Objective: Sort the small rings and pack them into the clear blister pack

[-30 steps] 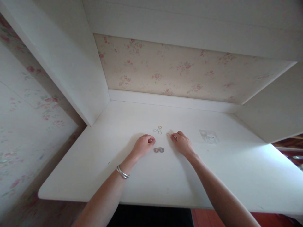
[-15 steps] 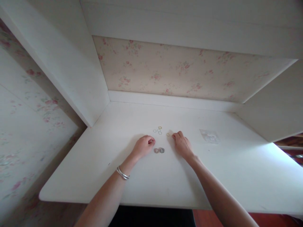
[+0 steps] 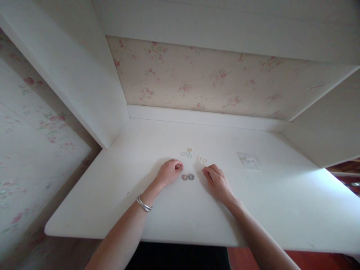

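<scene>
My left hand (image 3: 169, 172) rests on the white desk (image 3: 180, 210) with its fingers curled under; whether they hold anything is hidden. A silver bangle (image 3: 143, 204) circles that wrist. My right hand (image 3: 216, 180) lies just right of it, fingers bent and tips together on the desk top. Between the hands sit two darker rings (image 3: 188, 177) side by side. Beyond them lies a cluster of small thin rings (image 3: 188, 153), and two more gold rings (image 3: 201, 159) lie just ahead of my right fingertips.
A small clear plastic bag (image 3: 248, 160) lies on the desk to the right. White side panels (image 3: 92, 86) and a flowered back wall (image 3: 202, 80) enclose the desk, with a shelf overhead. The desk's front edge runs near the bottom of view.
My right hand has drawn back toward me from the gold rings, leaving two of them on the desk. My left hand has stayed put.
</scene>
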`<state>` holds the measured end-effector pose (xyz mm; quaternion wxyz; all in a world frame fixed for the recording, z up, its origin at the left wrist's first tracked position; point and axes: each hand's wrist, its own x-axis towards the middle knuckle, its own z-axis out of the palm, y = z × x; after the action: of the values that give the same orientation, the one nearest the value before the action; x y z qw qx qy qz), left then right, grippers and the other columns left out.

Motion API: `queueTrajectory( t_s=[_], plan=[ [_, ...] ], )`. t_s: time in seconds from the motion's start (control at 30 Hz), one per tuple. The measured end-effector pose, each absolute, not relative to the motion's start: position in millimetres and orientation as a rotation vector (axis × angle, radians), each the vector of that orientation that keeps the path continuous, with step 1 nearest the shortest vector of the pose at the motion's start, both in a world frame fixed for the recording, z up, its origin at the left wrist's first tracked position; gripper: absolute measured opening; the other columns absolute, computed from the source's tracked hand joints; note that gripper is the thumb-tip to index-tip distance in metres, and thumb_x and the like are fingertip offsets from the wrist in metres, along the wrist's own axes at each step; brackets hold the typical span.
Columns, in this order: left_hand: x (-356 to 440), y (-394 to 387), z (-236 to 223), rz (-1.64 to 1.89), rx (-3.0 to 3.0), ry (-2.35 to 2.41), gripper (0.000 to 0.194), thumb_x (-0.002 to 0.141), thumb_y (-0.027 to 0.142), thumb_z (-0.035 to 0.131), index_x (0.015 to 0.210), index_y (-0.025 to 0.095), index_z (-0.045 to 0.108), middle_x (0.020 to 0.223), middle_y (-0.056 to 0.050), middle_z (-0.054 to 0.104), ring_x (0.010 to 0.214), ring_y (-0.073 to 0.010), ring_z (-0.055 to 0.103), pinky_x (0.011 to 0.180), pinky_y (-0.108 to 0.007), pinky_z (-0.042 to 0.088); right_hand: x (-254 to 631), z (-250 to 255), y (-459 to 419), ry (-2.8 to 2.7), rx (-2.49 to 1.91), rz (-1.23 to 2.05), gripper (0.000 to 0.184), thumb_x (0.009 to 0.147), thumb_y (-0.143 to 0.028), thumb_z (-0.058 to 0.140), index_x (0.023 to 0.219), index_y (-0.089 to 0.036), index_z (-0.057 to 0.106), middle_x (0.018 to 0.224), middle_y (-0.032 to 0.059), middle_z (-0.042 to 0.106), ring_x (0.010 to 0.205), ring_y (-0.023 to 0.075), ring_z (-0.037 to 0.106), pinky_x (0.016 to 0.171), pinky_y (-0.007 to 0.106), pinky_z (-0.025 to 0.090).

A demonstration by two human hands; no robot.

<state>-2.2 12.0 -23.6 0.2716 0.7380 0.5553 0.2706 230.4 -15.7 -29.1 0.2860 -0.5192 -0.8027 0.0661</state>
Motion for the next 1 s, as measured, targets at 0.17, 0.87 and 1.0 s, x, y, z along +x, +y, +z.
queueTrajectory(
  t_s=[0.17, 0.87, 1.0],
  plan=[
    [-2.6, 12.0, -24.1, 0.730, 1.999, 1.489, 0.018, 0.082, 0.024, 0.050, 0.087, 0.021, 0.067, 0.090, -0.001, 0.068, 0.080, -0.0138, 0.062, 0.076, -0.024, 0.045, 223.6, -28.4, -25.0, -2.241, -1.338, 0.190, 0.025, 0.095, -0.027, 0.038, 0.092, -0.020, 0.061, 0.088, 0.0058, 0.060, 0.080, 0.0152, 0.056, 0.075, 0.029, 0.039],
    [13.8, 12.4, -14.5, 0.698, 2.061, 1.493, 0.020, 0.085, 0.027, 0.048, 0.086, 0.019, 0.066, 0.084, -0.002, 0.066, 0.076, -0.0133, 0.059, 0.072, -0.023, 0.045, 232.5, -25.3, -22.3, -1.856, -1.444, 0.396, 0.030, 0.093, -0.036, 0.038, 0.088, -0.020, 0.062, 0.083, 0.0061, 0.058, 0.071, 0.0144, 0.054, 0.064, 0.026, 0.042],
    [34.7, 23.0, -6.2, 0.640, 2.214, 1.403, 0.019, 0.085, 0.027, 0.048, 0.086, 0.021, 0.066, 0.087, -0.002, 0.065, 0.079, -0.0141, 0.059, 0.075, -0.024, 0.044, 238.0, -26.6, -17.7, -1.728, -1.505, 0.414, 0.027, 0.090, -0.037, 0.042, 0.084, -0.021, 0.062, 0.079, 0.0026, 0.056, 0.064, 0.0121, 0.050, 0.060, 0.024, 0.039]
  ],
)
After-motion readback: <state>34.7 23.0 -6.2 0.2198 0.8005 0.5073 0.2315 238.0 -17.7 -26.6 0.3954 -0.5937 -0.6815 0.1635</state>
